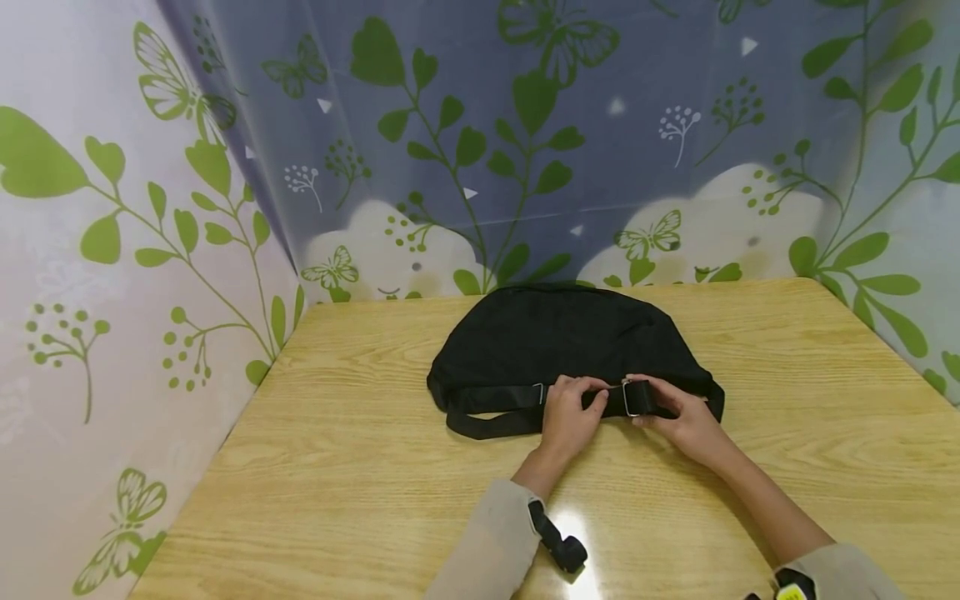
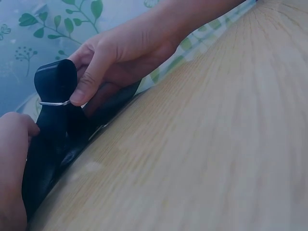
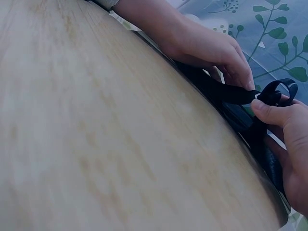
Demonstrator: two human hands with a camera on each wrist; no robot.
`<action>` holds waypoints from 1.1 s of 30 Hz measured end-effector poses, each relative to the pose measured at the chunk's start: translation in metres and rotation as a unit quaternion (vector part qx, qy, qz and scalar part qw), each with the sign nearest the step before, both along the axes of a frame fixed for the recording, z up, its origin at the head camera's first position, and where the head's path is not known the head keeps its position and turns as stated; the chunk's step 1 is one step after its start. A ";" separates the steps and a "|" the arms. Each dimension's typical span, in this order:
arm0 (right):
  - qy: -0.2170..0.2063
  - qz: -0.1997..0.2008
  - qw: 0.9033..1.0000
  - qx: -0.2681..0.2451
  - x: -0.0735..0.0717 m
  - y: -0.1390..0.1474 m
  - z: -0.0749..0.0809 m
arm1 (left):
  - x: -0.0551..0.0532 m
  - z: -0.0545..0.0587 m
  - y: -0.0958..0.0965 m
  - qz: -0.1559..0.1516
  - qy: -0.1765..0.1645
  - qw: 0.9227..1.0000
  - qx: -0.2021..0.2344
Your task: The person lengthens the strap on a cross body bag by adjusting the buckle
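A black fabric bag lies on the wooden table, its black webbing strap along the near side. My left hand pinches the strap between thumb and fingers, left of a silver slide buckle. The right hand holds the buckle at its right side, thumb at the metal edge. In the left wrist view a loop of strap stands up through the buckle. The right wrist view shows the strap stretched between both hands. A second metal ring sits on the strap left of my left hand.
The wood-grain table spreads around the bag. Behind it hangs a blue cloth with green leaves and butterflies, and pale printed cloth borders the left side. A black band hangs from the left sleeve.
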State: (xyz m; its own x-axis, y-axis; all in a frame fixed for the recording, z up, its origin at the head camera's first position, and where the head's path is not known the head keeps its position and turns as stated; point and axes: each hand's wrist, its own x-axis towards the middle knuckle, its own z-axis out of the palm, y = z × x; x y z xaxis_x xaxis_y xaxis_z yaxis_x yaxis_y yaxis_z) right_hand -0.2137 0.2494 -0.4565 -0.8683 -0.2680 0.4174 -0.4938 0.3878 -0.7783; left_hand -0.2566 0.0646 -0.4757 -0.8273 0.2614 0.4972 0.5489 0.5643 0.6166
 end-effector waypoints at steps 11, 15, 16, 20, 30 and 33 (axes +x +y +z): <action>-0.014 -0.026 1.000 0.009 -0.006 0.007 -0.011 | -0.001 0.002 0.000 -0.032 0.001 0.999 0.013; -0.018 -0.026 0.999 0.010 -0.006 0.007 -0.010 | -0.001 0.003 0.000 -0.049 0.001 0.999 0.015; -0.018 -0.026 0.999 0.012 -0.006 0.007 -0.011 | 0.000 0.003 0.000 -0.050 0.003 0.999 0.015; -0.021 -0.030 0.999 0.012 -0.006 0.007 -0.011 | 0.000 0.002 0.000 -0.033 0.014 0.999 0.011; -0.030 -0.038 0.999 0.014 -0.005 0.006 -0.012 | -0.001 -0.001 0.001 -0.009 0.010 1.000 0.014; -0.030 -0.032 0.999 0.012 -0.005 0.006 -0.011 | -0.002 -0.001 0.001 -0.029 0.012 0.999 0.026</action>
